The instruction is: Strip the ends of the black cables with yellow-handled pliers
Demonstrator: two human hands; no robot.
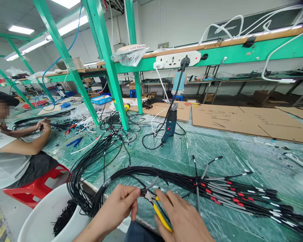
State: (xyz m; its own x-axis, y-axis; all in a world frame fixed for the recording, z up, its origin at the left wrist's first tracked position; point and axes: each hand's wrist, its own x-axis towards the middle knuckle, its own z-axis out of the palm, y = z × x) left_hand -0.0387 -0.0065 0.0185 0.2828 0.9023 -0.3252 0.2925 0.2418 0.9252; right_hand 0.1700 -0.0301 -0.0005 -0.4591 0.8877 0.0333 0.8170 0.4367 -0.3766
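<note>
My right hand (180, 215) is closed around yellow-handled wire cutters (161, 217) at the front edge of the table. Their metal jaws point toward my left hand (122, 205), whose thumb and fingers pinch a black cable right beside the jaws; whether the jaws touch it I cannot tell. A short grey sleeve (152, 183) sticks up just behind the jaws. Behind both hands a thick bundle of black cables (141, 170) arcs across the table. Its ends fan out at the right, with grey sleeves, red bands and white labels (276, 213).
A heat gun (170, 122) stands upright, corded to a power strip (178, 59). Green posts (111, 67) rise from the table. Flattened cardboard (247, 121) lies behind. Blue-handled pliers (74, 142) lie left, near a seated co-worker (12, 148). A white bin (37, 218) holds black pieces.
</note>
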